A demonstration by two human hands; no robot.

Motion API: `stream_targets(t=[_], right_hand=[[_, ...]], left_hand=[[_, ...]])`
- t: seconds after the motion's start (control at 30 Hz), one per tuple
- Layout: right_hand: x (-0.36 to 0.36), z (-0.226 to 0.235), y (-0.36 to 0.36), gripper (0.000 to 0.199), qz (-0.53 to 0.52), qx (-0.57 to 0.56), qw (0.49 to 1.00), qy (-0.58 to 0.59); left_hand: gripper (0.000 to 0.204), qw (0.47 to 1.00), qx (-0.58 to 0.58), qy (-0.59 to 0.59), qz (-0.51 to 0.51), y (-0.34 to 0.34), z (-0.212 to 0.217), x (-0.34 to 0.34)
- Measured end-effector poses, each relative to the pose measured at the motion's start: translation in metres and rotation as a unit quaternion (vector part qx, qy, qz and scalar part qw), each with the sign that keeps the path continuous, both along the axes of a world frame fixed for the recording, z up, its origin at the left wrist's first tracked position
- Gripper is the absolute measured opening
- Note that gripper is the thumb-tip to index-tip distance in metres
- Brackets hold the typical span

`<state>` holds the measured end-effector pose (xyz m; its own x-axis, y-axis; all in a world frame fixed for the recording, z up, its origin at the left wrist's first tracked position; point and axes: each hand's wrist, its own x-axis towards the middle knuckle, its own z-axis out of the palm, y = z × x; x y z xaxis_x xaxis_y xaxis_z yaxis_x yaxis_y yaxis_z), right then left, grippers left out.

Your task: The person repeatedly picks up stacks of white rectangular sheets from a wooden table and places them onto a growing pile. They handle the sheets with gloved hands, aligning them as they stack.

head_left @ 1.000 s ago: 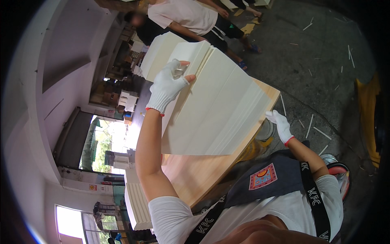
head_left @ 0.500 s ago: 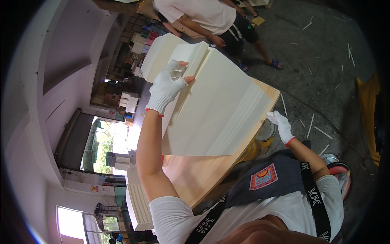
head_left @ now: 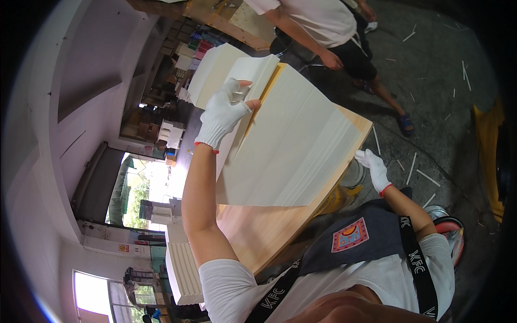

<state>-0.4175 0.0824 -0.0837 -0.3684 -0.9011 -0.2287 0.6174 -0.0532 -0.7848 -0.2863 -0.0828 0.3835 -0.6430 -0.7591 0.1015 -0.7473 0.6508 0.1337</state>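
Fanned white paper sheets (head_left: pixel 291 145) lie on a pale wooden tabletop (head_left: pixel 250 229). My left hand (head_left: pixel 222 119), in a white glove with a red cuff and bare fingertips, is closed on the raised, curved paper sheets (head_left: pixel 249 69) at their far left side. Thumb and finger press at their edge. Beneath them a narrow yellow strip (head_left: pixel 264 92) shows in the gap. Beside the table's right edge is my right hand (head_left: pixel 374 168), gloved the same way, its fingers loosely stretched toward the edge and holding nothing visible.
Another thick stack of white sheets (head_left: pixel 218 70) stands beyond my left hand, and a ridged white stack (head_left: pixel 183 269) is at lower left. A person in a light shirt (head_left: pixel 318 27) walks beyond the table. Thin white strips (head_left: pixel 413 168) litter the grey floor.
The yellow strip now shows brightly along the gap under the raised sheets. The other person has moved to the right. My hands have hardly shifted.
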Motion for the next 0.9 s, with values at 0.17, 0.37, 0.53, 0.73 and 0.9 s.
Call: stream_targets(t=[0.17,0.37,0.53,0.73,0.9], right_hand=[[-0.001,-0.001,0.0,0.055,-0.006,-0.001,1.0,0.001],[-0.002,0.004,-0.004,0.058,-0.004,-0.02,1.0,0.006],[-0.002,0.029,-0.016,0.051,0.032,-0.055,0.997,0.044],[0.016,0.218,-0.031,0.039,0.085,-0.327,0.883,0.326],[0.1,0.374,-0.025,0.037,-0.007,-0.511,0.63,0.585]], left_hand=[[0.056,0.99,-0.135,0.004,-0.041,0.016,-0.008,-0.001],[0.05,0.963,-0.235,-0.129,0.005,0.025,-0.023,-0.011],[0.041,0.971,-0.188,-0.136,0.05,0.024,-0.009,-0.019],[0.035,0.956,-0.213,0.121,0.159,-0.016,0.082,0.057],[0.024,0.784,-0.26,0.559,0.071,-0.019,0.119,0.2]])
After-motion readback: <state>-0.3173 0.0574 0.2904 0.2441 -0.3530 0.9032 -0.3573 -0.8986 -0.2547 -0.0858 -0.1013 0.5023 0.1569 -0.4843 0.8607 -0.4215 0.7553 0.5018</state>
